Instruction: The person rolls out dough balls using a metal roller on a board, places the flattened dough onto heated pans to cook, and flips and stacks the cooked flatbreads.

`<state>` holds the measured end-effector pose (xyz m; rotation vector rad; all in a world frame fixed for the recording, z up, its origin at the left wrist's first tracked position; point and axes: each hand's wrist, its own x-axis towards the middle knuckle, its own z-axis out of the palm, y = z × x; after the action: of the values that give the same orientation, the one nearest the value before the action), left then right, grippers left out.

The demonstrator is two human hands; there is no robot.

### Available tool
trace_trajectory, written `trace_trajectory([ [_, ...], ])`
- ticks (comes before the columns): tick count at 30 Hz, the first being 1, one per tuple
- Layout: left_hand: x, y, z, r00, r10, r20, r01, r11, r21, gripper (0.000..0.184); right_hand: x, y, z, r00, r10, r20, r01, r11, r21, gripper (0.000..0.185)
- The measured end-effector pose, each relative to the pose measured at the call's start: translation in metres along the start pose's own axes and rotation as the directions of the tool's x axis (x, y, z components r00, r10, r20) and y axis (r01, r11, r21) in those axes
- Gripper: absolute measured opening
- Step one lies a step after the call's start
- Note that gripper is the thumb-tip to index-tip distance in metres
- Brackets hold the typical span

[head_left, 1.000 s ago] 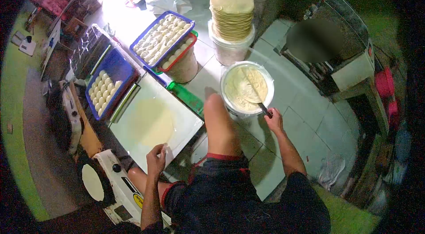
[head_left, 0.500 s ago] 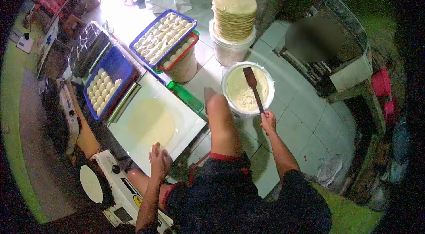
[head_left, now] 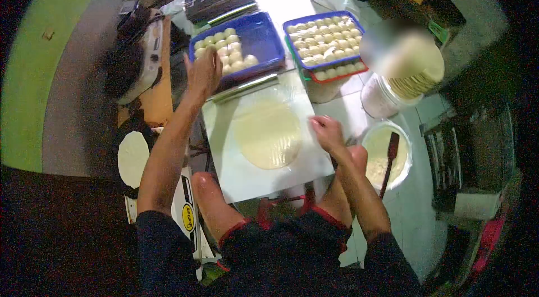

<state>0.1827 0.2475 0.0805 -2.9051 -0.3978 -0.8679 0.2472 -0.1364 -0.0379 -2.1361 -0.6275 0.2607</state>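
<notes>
My left hand [head_left: 205, 72] is over the near-left part of a blue tray [head_left: 269, 44], at the pale dough balls [head_left: 227, 44]. Its thumb stands apart from its fingers, and the fingertips partly hide the balls. My right hand [head_left: 327, 132] is at the right edge of a white board [head_left: 224, 176], fingers curled, with nothing visible in it. A thin round sheet of dough [head_left: 268, 134] lies flat on the board. To the right, a dark spatula [head_left: 390, 156] leans in a white bucket [head_left: 407, 168] of pale, partly crumbly mixture.
A second blue tray [head_left: 325, 64] of dough balls sits on a red tray [head_left: 339, 74]. Behind the bucket, flat rounds [head_left: 418, 72] are stacked on a white tub [head_left: 382, 97]. A burner stove [head_left: 188, 213] at lower left carries a pale round [head_left: 133, 156].
My right hand has let go of the spatula, which now rests in the bucket, and moved to the board's edge. My left hand has moved from the board's near edge to the dough balls. The view has turned left.
</notes>
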Motion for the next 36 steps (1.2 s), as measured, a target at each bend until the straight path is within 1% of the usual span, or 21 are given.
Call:
trace_trajectory([
  [2,0.035,0.008,-0.039,0.979,0.056,-0.197,-0.046,0.997,0.055,0.026,0.055,-0.015,0.055,0.970,-0.240,0.028,0.236,0.965,0.114,0.021],
  [4,0.048,0.014,-0.056,0.933,0.111,-0.342,-0.093,0.993,0.071,0.029,0.090,-0.033,0.093,0.931,-0.351,0.098,0.357,0.933,-0.042,0.021],
  [6,0.025,0.025,-0.045,0.968,0.037,-0.246,-0.073,0.987,-0.142,0.031,0.115,-0.020,0.138,0.860,-0.484,0.159,0.504,0.854,-0.130,0.017],
  [7,-0.007,0.038,-0.042,0.997,-0.038,-0.070,0.012,0.941,-0.339,0.032,0.120,-0.031,0.142,0.828,-0.522,0.206,0.554,0.819,-0.150,0.016],
  [8,-0.035,0.050,-0.046,0.937,-0.104,0.334,0.251,0.865,-0.435,0.029,0.125,-0.037,0.146,0.791,-0.557,0.251,0.603,0.780,-0.169,0.014],
  [10,-0.109,0.053,0.000,0.913,0.008,0.408,0.214,0.843,-0.494,0.031,0.126,-0.035,0.157,0.782,-0.580,0.228,0.617,0.770,-0.159,0.009],
  [12,-0.154,0.052,0.036,0.904,-0.053,0.425,0.280,0.824,-0.492,0.033,0.125,-0.025,0.166,0.764,-0.619,0.184,0.645,0.741,-0.186,0.008],
  [13,-0.162,0.051,0.050,0.908,-0.105,0.405,0.310,0.820,-0.481,0.038,0.126,-0.012,0.170,0.719,-0.642,0.268,0.695,0.670,-0.261,0.021],
  [16,-0.162,0.047,0.078,0.939,-0.093,0.331,0.227,0.891,-0.393,0.041,0.124,0.011,0.176,0.634,-0.686,0.357,0.741,0.671,-0.029,0.034],
  [17,-0.159,0.043,0.082,0.925,-0.062,0.375,0.218,0.895,-0.389,0.041,0.136,0.019,0.167,0.505,-0.739,0.447,0.740,0.637,0.216,0.040],
  [20,-0.164,0.017,0.109,0.943,0.211,0.257,-0.023,0.813,-0.581,0.042,0.156,-0.050,0.107,0.537,-0.252,0.805,0.434,0.901,-0.007,0.047],
  [21,-0.165,0.018,0.109,0.939,0.208,0.273,-0.003,0.802,-0.598,0.035,0.164,-0.028,0.102,0.520,-0.401,0.755,0.608,0.794,0.002,0.060],
  [24,-0.175,0.031,0.106,0.939,0.258,0.228,-0.011,0.685,-0.729,0.024,0.204,-0.032,0.091,0.129,-0.160,0.979,0.693,0.721,0.027,0.063],
  [25,-0.186,0.037,0.101,0.837,0.207,0.506,0.292,0.612,-0.735,0.019,0.206,-0.023,0.093,0.043,-0.339,0.940,0.537,0.801,0.264,0.063],
  [27,-0.192,0.054,0.089,0.760,-0.008,0.650,0.583,0.449,-0.677,0.021,0.185,0.001,0.101,0.072,-0.318,0.945,-0.107,0.940,0.324,0.067],
  [28,-0.186,0.061,0.079,0.696,-0.099,0.712,0.696,0.339,-0.633,0.022,0.168,0.005,0.101,0.082,-0.300,0.950,-0.424,0.852,0.306,0.069],
  [29,-0.177,0.064,0.067,0.552,-0.149,0.820,0.822,0.261,-0.506,0.030,0.142,-0.006,0.090,0.163,-0.176,0.971,-0.693,0.680,0.240,0.078],
  [31,-0.208,0.061,0.102,0.582,-0.150,0.799,0.795,0.315,-0.519,0.034,0.122,-0.027,0.084,0.188,-0.102,0.977,-0.528,0.828,0.188,0.098],
  [32,-0.225,0.062,0.112,0.591,-0.154,0.792,0.785,0.337,-0.520,0.036,0.106,-0.022,0.086,0.190,-0.179,0.965,-0.530,0.809,0.255,0.108],
  [33,-0.224,0.068,0.094,0.558,-0.102,0.823,0.825,0.173,-0.538,0.043,0.095,-0.023,0.083,0.164,-0.232,0.959,-0.563,0.776,0.284,0.101],
  [36,-0.248,0.075,0.053,0.333,0.044,0.942,0.941,-0.084,-0.329,0.046,0.079,-0.028,0.077,-0.014,-0.494,0.869,-0.781,0.548,0.299,0.090],
])
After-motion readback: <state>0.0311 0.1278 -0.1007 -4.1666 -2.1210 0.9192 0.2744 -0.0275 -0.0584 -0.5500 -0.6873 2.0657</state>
